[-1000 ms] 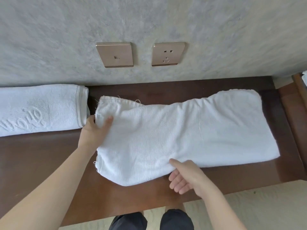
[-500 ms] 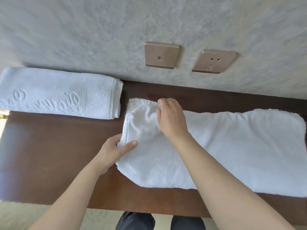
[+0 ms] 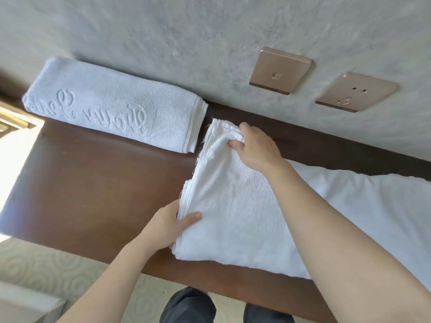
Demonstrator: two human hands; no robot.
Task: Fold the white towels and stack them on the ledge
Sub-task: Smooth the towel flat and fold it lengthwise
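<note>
Towel in hand: a plain white terry towel with frayed edges [image 3: 245, 213] lies lengthwise on the dark brown wooden ledge [image 3: 93, 183], its left end doubled into layers and its right part running out of the picture.
Left hand: the left hand [image 3: 168, 227] grips the near left corner of this towel, thumb lying on top of the cloth and the other fingers tucked under the layered edge.
Right hand: the right hand [image 3: 256, 145] pinches the far left corner, fingers curled round a bunched bit of the hem close to the wall.
Left edge: the layered edge between the two hands runs slanted, from the near corner up to the far one (loose threads stick out along it).
Folded towel: a second white towel with raised script lettering [image 3: 112, 108], already folded into a long block, lies on the ledge against the wall, just beside the far left corner of the first towel and not touching it.
Wall: a grey mottled plaster wall [image 3: 163, 38] rises behind the ledge, bearing a bronze square switch plate [image 3: 281, 70] and, to its right, a bronze square socket plate [image 3: 356, 91].
Below: pale patterned flooring [image 3: 35, 264] and dark trouser legs [image 3: 189, 306] show under the ledge's near edge.
</note>
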